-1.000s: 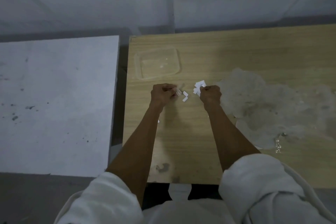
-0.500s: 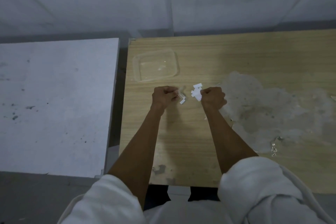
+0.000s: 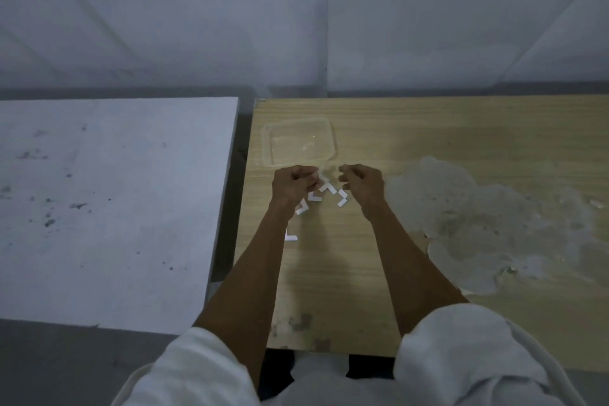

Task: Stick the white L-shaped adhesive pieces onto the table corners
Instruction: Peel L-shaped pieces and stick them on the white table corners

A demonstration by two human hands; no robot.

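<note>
Several white L-shaped adhesive pieces [image 3: 314,197] lie loose on the wooden table [image 3: 428,128], just on the near side of my hands; one piece [image 3: 290,236] lies apart beside my left forearm. My left hand [image 3: 293,184] and my right hand [image 3: 362,183] are close together with fingers curled. Between their fingertips they pinch one small pale piece [image 3: 324,174], which is blurred. The table's far left corner [image 3: 258,103] and near left corner [image 3: 268,346] are both in view.
A clear plastic container [image 3: 263,138] stands just beyond my hands near the far left corner. A large worn grey patch [image 3: 478,217] covers the tabletop to the right. A white stained table [image 3: 115,191] stands across a narrow gap on the left.
My hands moved a little farther away, up to the container's edge. The white pieces bunched at my right hand now lie spread on the table, and my right hand pinches the small piece with my left.
</note>
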